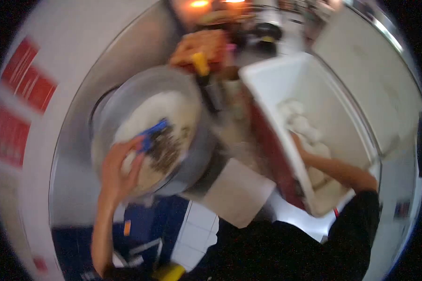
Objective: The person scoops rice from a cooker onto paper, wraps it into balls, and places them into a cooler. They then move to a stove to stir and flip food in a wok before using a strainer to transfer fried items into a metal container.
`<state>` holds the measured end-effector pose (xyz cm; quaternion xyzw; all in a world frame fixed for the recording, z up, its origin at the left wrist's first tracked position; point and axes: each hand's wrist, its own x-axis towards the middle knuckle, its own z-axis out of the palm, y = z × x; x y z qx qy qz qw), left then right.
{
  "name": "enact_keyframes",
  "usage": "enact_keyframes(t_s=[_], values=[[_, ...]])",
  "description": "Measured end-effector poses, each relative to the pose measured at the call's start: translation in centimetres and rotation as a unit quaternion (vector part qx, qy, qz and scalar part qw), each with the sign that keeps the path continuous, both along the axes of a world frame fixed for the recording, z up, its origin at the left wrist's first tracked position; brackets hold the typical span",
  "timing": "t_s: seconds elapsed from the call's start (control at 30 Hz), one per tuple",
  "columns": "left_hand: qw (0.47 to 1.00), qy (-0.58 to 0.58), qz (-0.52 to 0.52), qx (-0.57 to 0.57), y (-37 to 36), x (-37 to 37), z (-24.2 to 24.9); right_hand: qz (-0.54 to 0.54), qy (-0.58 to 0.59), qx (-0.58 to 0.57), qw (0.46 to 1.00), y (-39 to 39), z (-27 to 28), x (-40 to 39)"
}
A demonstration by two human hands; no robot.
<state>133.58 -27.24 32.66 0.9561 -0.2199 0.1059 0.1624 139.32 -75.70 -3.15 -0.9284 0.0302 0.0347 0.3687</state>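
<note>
Blurred kitchen, left hand (119, 171) in bowl (126, 98)

One metal bowl (126, 107), one white tub (333, 107), two hands, one blue scraper (152, 133)

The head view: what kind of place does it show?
Probably a food-preparation kitchen, though the picture is blurred. The left hand holds a blue tool in a large metal bowl of pale mixture, the right arm reaches into a white tub holding pale lumps, and the floor is tiled.
</note>
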Motion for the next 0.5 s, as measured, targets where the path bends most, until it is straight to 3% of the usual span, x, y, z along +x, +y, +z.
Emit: enact_keyframes(t_s=[0.03,0.1,0.13,0.2,0.33,0.4,0.47,0.5], values=[[0.999,0.047,-0.010,0.002,1.5,1.6,-0.5,0.022,0.003,-0.005,1.000,-0.2,1.0,0.3],[0.985,0.094,-0.048,0.139,6.5,5.8,-3.1,0.039,0.006,-0.020,0.999,-0.7,2.5,0.7],[0.968,0.169,-0.021,0.187,8.0,7.6,-4.1,0.033,0.012,-0.028,0.999,-0.9,2.9,1.0],[0.936,0.201,-0.006,0.291,10.4,11.9,-6.5,0.002,0.029,-0.055,0.998,-1.9,4.1,-0.1],[0.949,0.199,-0.075,0.231,14.2,20.0,-13.0,-0.063,0.027,-0.109,0.992,-3.3,6.6,-2.4],[0.954,0.089,-0.144,0.248,14.4,22.9,-16.5,-0.071,-0.006,-0.137,0.988,-2.6,6.9,-2.0],[0.909,0.136,-0.142,0.367,12.4,23.7,-18.2,-0.055,-0.100,-0.185,0.976,-3.4,7.3,-3.1],[0.922,0.057,-0.133,0.358,13.8,25.1,-23.0,-0.023,-0.180,-0.238,0.954,-3.9,7.1,-4.0]])
